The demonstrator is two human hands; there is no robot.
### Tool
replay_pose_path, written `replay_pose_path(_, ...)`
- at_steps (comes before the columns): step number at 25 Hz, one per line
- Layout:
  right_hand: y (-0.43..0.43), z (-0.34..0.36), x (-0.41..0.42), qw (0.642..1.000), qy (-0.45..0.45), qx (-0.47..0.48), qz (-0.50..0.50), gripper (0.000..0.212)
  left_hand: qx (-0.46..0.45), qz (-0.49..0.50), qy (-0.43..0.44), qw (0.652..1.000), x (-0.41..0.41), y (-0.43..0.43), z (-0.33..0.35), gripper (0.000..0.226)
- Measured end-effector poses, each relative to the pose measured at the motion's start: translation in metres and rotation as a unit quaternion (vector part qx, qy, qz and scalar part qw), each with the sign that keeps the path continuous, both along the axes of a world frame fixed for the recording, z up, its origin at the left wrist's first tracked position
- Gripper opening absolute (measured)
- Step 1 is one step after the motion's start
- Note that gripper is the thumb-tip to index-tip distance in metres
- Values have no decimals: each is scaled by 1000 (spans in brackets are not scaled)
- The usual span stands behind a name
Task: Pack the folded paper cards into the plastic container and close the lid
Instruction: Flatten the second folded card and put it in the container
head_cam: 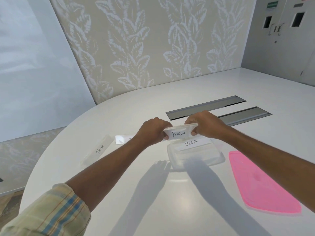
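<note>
Both hands hold a folded card marked PENGUIN (pixel 179 133) by its ends, just above the far edge of the clear plastic container (pixel 213 160). My left hand (pixel 151 132) pinches the card's left end and my right hand (pixel 204 125) pinches its right end. Inside the container lies a card marked ZEBRA (pixel 191 144). On the table to the left lie a card marked PANDA (pixel 99 149) and another card (pixel 122 139), partly hidden by my left wrist. The pink lid (pixel 259 183) lies flat to the right of the container.
Everything rests on a white rounded table (pixel 153 210). Two grey recessed cable slots (pixel 206 106) sit just beyond my hands. A leaf-patterned wall panel (pixel 144 40) stands behind the table's far edge.
</note>
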State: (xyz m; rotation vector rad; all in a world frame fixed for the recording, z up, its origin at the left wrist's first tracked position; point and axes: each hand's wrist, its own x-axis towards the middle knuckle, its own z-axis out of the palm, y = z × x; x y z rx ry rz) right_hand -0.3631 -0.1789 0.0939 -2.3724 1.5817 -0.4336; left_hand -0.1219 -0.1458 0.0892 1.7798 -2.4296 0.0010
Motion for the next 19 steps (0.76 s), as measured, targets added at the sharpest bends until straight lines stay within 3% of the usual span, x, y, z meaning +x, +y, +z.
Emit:
replay_pose_path(6,-24,-10,-41,999,28,2,-19,42,4,-6,10,1000,-46,-21,-10,35)
replay_pose_path(11,-36,-29,-59,999,32,21,-18,44,15,-10,-1,1000,-66,-38,-29,50)
replay_pose_path(19,-56,-59,-59,994,51,94,10,44,89,-19,-29,995,-69,-54,-57,54)
